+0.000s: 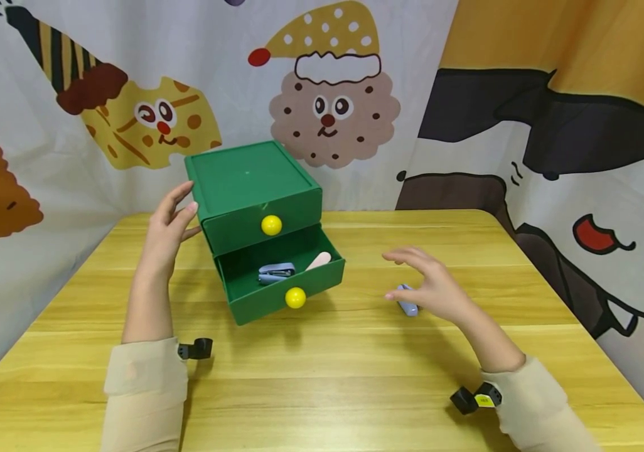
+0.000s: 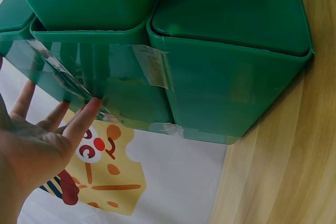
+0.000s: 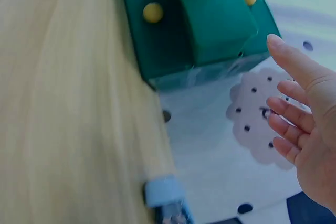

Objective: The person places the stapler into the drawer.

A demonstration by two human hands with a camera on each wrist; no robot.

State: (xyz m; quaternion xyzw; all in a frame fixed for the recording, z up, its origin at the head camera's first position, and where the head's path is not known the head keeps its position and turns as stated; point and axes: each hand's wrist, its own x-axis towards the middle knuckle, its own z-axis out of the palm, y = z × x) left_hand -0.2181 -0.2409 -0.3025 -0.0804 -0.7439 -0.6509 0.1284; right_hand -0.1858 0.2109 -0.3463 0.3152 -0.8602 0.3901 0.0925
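Note:
A green three-tier drawer box [image 1: 251, 179] stands on the table with its middle drawer [image 1: 277, 301] pulled out. Inside that drawer lie a small lavender stapler [image 1: 275, 272] and a pale pink item with a rounded end [image 1: 319, 260]. My left hand [image 1: 166, 235] rests its fingertips against the box's left side, fingers extended. To the right, my right hand [image 1: 432, 285] hovers over the table, thumb and fingers spread and holding nothing. Beneath it a second small lavender stapler [image 1: 408, 301] lies on the wood, partly covered by the hand in the head view.
Round yellow knobs [image 1: 272, 225] stick out from the drawer fronts. Clear tape [image 2: 152, 66] runs along the box's side. Behind the wooden table [image 1: 322, 395] hangs a cloth [image 1: 237, 56] printed with cartoon biscuits.

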